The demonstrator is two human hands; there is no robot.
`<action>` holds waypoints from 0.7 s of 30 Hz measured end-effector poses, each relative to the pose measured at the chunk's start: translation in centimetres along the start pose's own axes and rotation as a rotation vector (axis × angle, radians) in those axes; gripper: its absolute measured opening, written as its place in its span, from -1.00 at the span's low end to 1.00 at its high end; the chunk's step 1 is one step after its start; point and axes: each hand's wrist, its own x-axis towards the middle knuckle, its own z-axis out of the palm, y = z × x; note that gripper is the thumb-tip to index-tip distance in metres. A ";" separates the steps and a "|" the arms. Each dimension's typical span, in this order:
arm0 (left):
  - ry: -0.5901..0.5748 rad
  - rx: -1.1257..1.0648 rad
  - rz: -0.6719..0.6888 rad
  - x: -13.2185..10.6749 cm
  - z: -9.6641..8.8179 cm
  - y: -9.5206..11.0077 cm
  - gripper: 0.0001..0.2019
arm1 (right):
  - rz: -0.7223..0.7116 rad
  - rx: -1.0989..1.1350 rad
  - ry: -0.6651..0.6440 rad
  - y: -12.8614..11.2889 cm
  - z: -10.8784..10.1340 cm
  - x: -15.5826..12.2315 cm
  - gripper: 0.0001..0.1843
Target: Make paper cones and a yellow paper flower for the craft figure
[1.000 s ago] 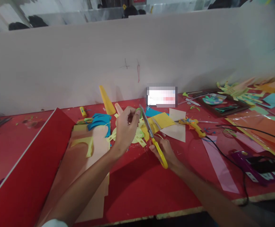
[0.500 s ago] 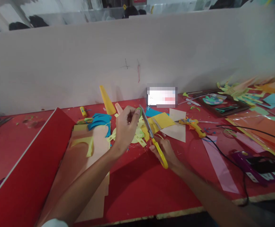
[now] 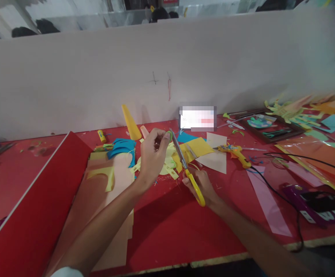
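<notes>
Between the thumb and fingers of my left hand (image 3: 153, 154) a small green piece of paper (image 3: 171, 135) is pinched. My right hand (image 3: 201, 184) grips yellow-handled scissors (image 3: 188, 169), whose blades point up and away, their tips beside the green piece. Whether the blades touch it I cannot tell. Below my hands lie pale yellow paper cutouts (image 3: 171, 172), partly covered by my left hand. A yellow paper sheet (image 3: 200, 148) is just beyond the scissors. Blue paper pieces (image 3: 122, 148) and a standing yellow paper cone (image 3: 130, 123) are to the left of my left hand.
A yellow glue gun (image 3: 239, 154) with a black cord lies to the right. Peach paper sheets (image 3: 114, 227) and a red upright board (image 3: 40, 192) are on the left. A blurred screen (image 3: 197, 118) leans against the white partition (image 3: 98, 77). Pink paper (image 3: 268, 204) rests at right.
</notes>
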 end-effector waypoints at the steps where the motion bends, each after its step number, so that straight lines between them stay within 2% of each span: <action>1: 0.001 -0.004 -0.003 0.0 0.0 0.0 -0.72 | 0.005 -0.001 -0.004 0.0 0.0 0.0 -0.41; 21: 0.025 -0.005 -0.010 0.3 -0.4 0.3 -0.73 | 0.005 0.047 -0.021 -0.2 0.1 -0.2 -0.35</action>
